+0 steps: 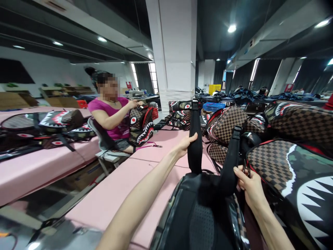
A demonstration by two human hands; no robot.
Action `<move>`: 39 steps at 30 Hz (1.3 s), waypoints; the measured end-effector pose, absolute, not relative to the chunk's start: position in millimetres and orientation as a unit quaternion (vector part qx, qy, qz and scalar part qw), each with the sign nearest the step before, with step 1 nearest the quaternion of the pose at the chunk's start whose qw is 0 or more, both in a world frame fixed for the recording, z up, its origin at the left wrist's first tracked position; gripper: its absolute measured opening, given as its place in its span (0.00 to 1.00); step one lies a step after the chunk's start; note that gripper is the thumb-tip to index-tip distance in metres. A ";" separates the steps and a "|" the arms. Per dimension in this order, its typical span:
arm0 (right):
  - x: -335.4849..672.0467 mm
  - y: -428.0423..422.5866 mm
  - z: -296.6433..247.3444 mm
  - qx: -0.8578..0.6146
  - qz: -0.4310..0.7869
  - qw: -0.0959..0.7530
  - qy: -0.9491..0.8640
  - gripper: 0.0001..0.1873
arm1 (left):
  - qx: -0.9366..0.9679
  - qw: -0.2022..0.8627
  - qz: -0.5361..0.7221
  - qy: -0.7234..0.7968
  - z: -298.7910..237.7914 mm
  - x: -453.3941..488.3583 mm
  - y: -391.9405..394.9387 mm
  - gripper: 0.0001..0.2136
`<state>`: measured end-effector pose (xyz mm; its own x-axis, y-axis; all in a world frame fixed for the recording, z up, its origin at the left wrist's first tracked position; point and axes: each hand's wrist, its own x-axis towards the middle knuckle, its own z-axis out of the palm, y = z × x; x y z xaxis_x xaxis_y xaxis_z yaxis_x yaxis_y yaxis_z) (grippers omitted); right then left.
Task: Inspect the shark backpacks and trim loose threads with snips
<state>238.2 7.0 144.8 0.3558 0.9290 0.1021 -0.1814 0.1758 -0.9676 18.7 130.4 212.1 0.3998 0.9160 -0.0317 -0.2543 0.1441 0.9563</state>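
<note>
A black backpack (192, 215) stands in front of me with its padded back panel toward me and its two shoulder straps raised. My left hand (187, 143) is closed on the left shoulder strap (195, 149), thumb lying along its edge. Beside the right shoulder strap (230, 159), my right hand (249, 185) is closed around a small dark tool (246, 170) that looks like thread snips. The right thumb tip touches or nearly touches that strap. Some of the right fingers are hidden behind the strap and palm.
Checkered shark-print backpacks (275, 166) crowd the right side, with more piled behind (229, 121). A pink-covered table (109, 205) lies under the work. Across it a seated person (111, 114) handles another backpack (140, 125). A white pillar (173, 48) rises behind.
</note>
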 end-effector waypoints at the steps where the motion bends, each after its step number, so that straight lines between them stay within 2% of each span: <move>1: 236.9 3.6 147.3 -0.485 0.416 0.667 -0.383 0.23 | 0.487 0.682 0.426 0.343 210.4 17.5 122.8 0.18; 9: 225.5 -21.2 169.8 -0.478 0.402 0.688 -0.369 0.25 | 0.474 0.699 0.392 0.364 208.1 11.4 80.0 0.17; 19: 218.6 -30.7 179.3 -0.454 0.371 0.709 -0.391 0.22 | 0.491 0.688 0.394 0.362 200.8 3.6 54.7 0.18; 21: 215.3 -36.2 177.2 -0.466 0.335 0.710 -0.408 0.19 | 0.513 0.668 0.402 0.359 193.6 -1.2 41.5 0.18; 23: 210.5 -49.8 163.4 -0.484 0.283 0.690 -0.457 0.14 | 0.590 0.601 0.410 0.350 174.1 -10.0 18.9 0.17; 25: 205.5 -72.4 134.5 -0.489 0.253 0.619 -0.561 0.07 | 0.711 0.477 0.397 0.330 139.2 -22.4 -13.1 0.15; 26: 203.5 -86.6 115.5 -0.482 0.250 0.557 -0.629 0.05 | 0.766 0.406 0.377 0.325 116.9 -29.4 -32.3 0.14; 28: 202.0 -117.6 74.2 -0.459 0.252 0.386 -0.759 0.12 | 0.850 0.284 0.300 0.327 68.6 -43.4 -75.6 0.18; 30: 205.6 -145.6 37.8 -0.450 0.244 0.218 -0.830 0.24 | 0.894 0.223 0.194 0.338 25.6 -56.0 -119.8 0.26; 32: 215.2 -164.3 13.8 -0.457 0.242 0.131 -0.846 0.30 | 0.912 0.215 0.107 0.332 -2.6 -68.0 -155.6 0.30; 34: 229.9 -174.9 4.3 -0.483 0.245 0.161 -0.825 0.26 | 0.905 0.222 0.103 0.347 -13.9 -83.2 -177.0 0.27; 37: 254.2 -191.3 6.9 -0.569 0.229 0.286 -0.736 0.17 | 0.828 0.214 0.241 0.458 -12.2 -115.8 -187.9 0.16; 39: 262.7 -208.8 7.9 -0.614 0.224 0.307 -0.692 0.19 | 0.750 0.209 0.320 0.540 -11.7 -138.6 -189.2 0.14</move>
